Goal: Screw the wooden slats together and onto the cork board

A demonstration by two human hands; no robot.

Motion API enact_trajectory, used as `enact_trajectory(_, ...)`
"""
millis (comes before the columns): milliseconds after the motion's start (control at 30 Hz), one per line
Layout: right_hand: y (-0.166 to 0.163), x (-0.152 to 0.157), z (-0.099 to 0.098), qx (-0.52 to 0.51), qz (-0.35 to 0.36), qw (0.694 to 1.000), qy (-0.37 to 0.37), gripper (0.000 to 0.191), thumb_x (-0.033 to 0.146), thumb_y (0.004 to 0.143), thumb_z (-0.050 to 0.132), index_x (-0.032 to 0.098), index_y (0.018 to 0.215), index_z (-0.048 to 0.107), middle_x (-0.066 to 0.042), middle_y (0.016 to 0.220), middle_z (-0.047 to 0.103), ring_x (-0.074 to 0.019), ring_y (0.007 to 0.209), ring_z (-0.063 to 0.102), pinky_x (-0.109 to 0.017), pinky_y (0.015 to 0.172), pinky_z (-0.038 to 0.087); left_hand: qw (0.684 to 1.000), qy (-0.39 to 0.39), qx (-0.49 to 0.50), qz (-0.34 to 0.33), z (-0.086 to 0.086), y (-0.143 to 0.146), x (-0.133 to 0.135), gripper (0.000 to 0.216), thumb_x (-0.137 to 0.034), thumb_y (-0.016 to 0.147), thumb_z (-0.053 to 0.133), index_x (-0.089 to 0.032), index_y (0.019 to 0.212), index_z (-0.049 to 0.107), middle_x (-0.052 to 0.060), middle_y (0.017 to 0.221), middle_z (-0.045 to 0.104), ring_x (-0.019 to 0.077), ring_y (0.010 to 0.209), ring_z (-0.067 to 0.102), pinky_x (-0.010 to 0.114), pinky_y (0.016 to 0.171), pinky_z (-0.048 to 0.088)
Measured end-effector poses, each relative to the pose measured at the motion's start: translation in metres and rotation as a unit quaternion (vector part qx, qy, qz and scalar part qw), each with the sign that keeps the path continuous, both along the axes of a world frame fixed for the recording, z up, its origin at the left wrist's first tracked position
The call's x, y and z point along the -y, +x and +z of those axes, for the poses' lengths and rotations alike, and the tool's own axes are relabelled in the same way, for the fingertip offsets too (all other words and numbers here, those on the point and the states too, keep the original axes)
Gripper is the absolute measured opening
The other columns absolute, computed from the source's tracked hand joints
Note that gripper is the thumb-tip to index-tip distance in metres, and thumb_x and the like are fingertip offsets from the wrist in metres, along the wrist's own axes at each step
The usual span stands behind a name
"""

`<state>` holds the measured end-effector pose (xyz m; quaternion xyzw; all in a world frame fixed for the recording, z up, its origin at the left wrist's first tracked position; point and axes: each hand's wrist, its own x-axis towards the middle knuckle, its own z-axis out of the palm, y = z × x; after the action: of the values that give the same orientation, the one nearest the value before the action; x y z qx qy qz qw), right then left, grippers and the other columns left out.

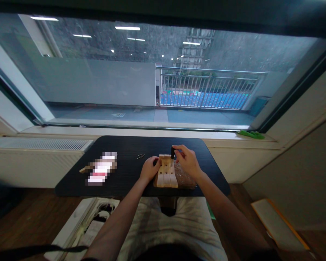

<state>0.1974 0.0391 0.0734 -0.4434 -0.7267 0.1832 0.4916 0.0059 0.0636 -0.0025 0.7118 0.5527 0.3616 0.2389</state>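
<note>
Near the table's front edge lies a pale wooden piece (167, 177) made of side-by-side slats with dark holes and a raised far end. My left hand (150, 168) is closed on its left side, thumb against the wood. A small screwdriver (172, 152) with a black handle stands nearly upright in the fingers of my right hand (188, 160). Its shaft points down at the right slat; whether the tip sits in a screw is too small to tell. Under and beside the wood is a brownish, shiny plastic-wrapped bundle (187, 178). A few loose screws (140, 156) lie left of the wood.
The dark table (125, 146) stands against the window sill. On its left are a blurred-out item (101, 168) and a wooden stick (83, 169). An open white box (78, 217) with cables sits below left. A green cloth (251, 135) rests on the sill.
</note>
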Motion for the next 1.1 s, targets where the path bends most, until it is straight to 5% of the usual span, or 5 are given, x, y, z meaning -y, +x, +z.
enact_trajectory(1100, 0.0007, -0.0004, 0.0054, 0.02, -0.036, 0.999, 0.024, 0.023, 0.031, 0.085, 0.055, 0.017, 0.097, 0.069, 0.0, 0.068, 0.063, -0.0107, 0.047, 0.048, -0.025, 0.05, 0.04, 1.0, 0.001, 0.009, 0.005, 0.0027, 0.0007, 0.0014, 0.021, -0.032, 0.087, 0.049, -0.02, 0.089, 0.066, 0.005, 0.091, 0.071, 0.021, 0.088, 0.064, 0.033, 0.081, 0.048)
